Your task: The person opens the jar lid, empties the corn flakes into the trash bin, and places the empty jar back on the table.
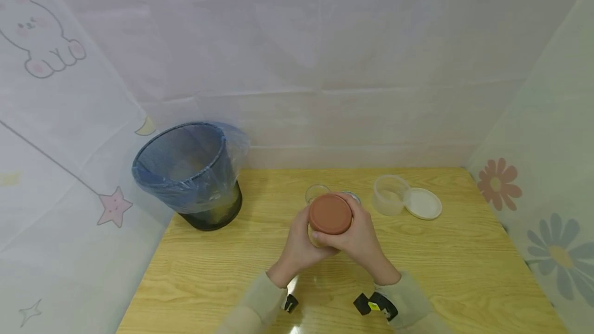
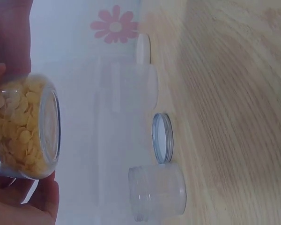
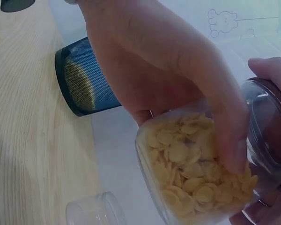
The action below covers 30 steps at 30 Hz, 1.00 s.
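Note:
Between both hands is a clear jar of yellow flakes [image 2: 21,126] with a reddish-brown lid [image 1: 330,214], held upright above the table. My left hand [image 1: 303,246] grips the body of the jar, its thumb across the side in the right wrist view. At the top, my right hand [image 1: 364,236] holds the lid, fingers and thumb around its rim. Just beyond them stand an open clear jar [image 2: 157,194] and, beside it, a silver-rimmed lid [image 2: 163,138]; the hands partly hide both in the head view.
On the left of the wooden table [image 1: 204,277] stands a black mesh bin [image 1: 211,215] with a blue plastic liner. Back right, a translucent tub [image 1: 390,197] stands beside a white round lid [image 1: 424,203]. Printed cloth hangs behind and at both sides.

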Each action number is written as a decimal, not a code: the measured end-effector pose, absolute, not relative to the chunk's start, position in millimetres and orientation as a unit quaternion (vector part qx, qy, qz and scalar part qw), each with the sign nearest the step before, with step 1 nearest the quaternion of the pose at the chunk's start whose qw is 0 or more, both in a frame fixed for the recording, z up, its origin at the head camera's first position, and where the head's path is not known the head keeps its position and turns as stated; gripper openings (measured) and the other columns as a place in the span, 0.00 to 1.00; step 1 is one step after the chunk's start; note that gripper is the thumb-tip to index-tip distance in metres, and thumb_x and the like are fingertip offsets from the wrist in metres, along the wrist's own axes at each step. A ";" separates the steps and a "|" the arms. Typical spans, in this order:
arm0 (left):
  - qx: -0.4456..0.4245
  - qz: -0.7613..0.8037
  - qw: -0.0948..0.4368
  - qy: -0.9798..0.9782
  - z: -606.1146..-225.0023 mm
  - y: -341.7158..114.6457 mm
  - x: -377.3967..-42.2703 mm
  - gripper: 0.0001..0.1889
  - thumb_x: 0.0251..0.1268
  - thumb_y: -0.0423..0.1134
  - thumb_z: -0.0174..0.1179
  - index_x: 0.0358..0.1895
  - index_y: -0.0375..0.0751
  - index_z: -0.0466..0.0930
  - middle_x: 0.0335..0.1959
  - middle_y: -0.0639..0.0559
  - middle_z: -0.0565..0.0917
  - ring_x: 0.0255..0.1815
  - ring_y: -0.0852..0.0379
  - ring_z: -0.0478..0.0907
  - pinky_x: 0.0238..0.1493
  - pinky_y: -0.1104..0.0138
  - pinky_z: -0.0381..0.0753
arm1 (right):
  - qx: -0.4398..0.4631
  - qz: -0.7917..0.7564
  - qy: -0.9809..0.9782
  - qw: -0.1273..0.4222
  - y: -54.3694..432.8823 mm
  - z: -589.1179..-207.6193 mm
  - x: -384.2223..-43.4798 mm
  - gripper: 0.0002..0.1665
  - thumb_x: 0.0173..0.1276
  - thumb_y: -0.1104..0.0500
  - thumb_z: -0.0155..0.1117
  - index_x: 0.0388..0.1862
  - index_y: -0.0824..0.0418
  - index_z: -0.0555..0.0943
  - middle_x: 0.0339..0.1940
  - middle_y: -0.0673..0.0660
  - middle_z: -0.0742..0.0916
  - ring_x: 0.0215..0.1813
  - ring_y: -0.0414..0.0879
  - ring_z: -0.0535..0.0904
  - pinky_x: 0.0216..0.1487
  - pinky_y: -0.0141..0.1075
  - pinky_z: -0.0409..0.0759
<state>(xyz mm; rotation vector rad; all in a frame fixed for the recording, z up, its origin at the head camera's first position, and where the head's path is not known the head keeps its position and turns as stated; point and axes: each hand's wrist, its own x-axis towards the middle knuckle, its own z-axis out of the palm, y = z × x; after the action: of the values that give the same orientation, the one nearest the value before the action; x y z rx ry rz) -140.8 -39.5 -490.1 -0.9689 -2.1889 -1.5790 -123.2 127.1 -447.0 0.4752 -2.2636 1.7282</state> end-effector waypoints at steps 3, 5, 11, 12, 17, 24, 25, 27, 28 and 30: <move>-0.324 -0.566 0.112 -0.750 -492.7 -34.9 -136.9 0.49 0.50 0.40 0.79 0.76 0.56 0.61 0.67 0.57 0.74 0.65 0.53 0.73 0.64 0.54 0.74 | 0.153 0.595 -0.776 0.147 126.3 -448.3 -123.2 0.48 0.45 0.55 0.89 0.65 0.52 0.76 0.56 0.48 0.83 0.55 0.48 0.80 0.52 0.53 0.81; -0.315 -0.576 0.109 -0.746 -494.4 -30.7 -134.3 0.52 0.50 0.39 0.79 0.78 0.55 0.57 0.68 0.56 0.73 0.65 0.52 0.73 0.64 0.53 0.74 | 0.147 0.593 -0.775 0.160 125.5 -448.4 -123.0 0.47 0.45 0.56 0.89 0.65 0.54 0.77 0.56 0.49 0.84 0.54 0.49 0.81 0.51 0.52 0.81; -0.251 -0.568 0.152 -0.769 -496.4 -19.1 -129.0 0.50 0.49 0.40 0.80 0.75 0.50 0.58 0.64 0.51 0.76 0.60 0.52 0.78 0.55 0.56 0.82 | 0.144 0.591 -0.773 0.180 120.0 -446.9 -121.4 0.46 0.46 0.55 0.89 0.65 0.55 0.77 0.56 0.52 0.84 0.54 0.51 0.81 0.51 0.53 0.82; -0.241 -0.565 0.159 -0.773 -496.3 -18.0 -128.8 0.49 0.49 0.40 0.80 0.74 0.49 0.60 0.63 0.51 0.77 0.59 0.52 0.79 0.53 0.57 0.83 | 0.144 0.593 -0.772 0.180 118.9 -446.5 -121.0 0.46 0.46 0.55 0.89 0.65 0.55 0.77 0.56 0.52 0.84 0.54 0.51 0.81 0.51 0.53 0.81; -0.227 -0.561 0.187 -0.774 -495.5 -16.4 -129.4 0.45 0.49 0.40 0.80 0.71 0.46 0.63 0.60 0.49 0.79 0.55 0.51 0.81 0.50 0.56 0.84 | 0.140 0.597 -0.770 0.175 116.4 -444.8 -119.6 0.46 0.46 0.55 0.89 0.65 0.55 0.77 0.56 0.52 0.83 0.54 0.50 0.81 0.52 0.53 0.81; -0.252 -0.577 0.182 -0.755 -495.3 -19.4 -131.0 0.46 0.48 0.39 0.80 0.72 0.48 0.64 0.61 0.50 0.78 0.57 0.51 0.80 0.51 0.55 0.84 | 0.144 0.595 -0.774 0.160 116.4 -435.0 -115.0 0.48 0.45 0.62 0.88 0.66 0.59 0.75 0.56 0.56 0.83 0.54 0.54 0.81 0.50 0.54 0.82; -0.255 -0.579 0.179 -0.753 -495.4 -19.9 -131.1 0.47 0.48 0.39 0.81 0.72 0.49 0.63 0.62 0.51 0.78 0.57 0.51 0.80 0.51 0.55 0.84 | 0.147 0.596 -0.773 0.160 116.0 -429.7 -112.7 0.47 0.45 0.63 0.88 0.66 0.61 0.75 0.56 0.57 0.83 0.54 0.55 0.81 0.49 0.55 0.82; -0.260 -0.581 0.175 -0.751 -495.4 -20.6 -131.3 0.47 0.48 0.40 0.80 0.73 0.51 0.62 0.62 0.52 0.77 0.58 0.51 0.79 0.52 0.55 0.83 | 0.149 0.599 -0.771 0.154 115.5 -419.0 -107.9 0.46 0.45 0.66 0.87 0.65 0.65 0.75 0.55 0.60 0.83 0.53 0.57 0.81 0.49 0.55 0.81; -0.264 -0.581 0.175 -0.750 -495.3 -20.7 -131.5 0.48 0.48 0.40 0.80 0.73 0.51 0.62 0.62 0.52 0.77 0.58 0.51 0.79 0.52 0.55 0.83 | 0.150 0.601 -0.770 0.152 115.3 -414.5 -106.0 0.46 0.45 0.67 0.86 0.64 0.66 0.74 0.55 0.61 0.82 0.53 0.58 0.81 0.49 0.56 0.81; -0.269 -0.582 0.175 -0.748 -495.4 -20.8 -131.8 0.48 0.49 0.39 0.80 0.73 0.52 0.61 0.63 0.51 0.77 0.58 0.51 0.79 0.52 0.55 0.83 | 0.153 0.603 -0.769 0.148 115.3 -407.3 -102.6 0.45 0.45 0.69 0.85 0.64 0.68 0.74 0.55 0.62 0.82 0.53 0.58 0.81 0.49 0.56 0.81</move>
<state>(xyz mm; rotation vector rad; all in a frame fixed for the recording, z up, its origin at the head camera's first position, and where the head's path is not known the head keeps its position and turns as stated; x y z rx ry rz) -131.8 -20.8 -495.4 -0.7610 -2.1182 -1.6481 -102.6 115.3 -407.3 0.4413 -2.2118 1.7341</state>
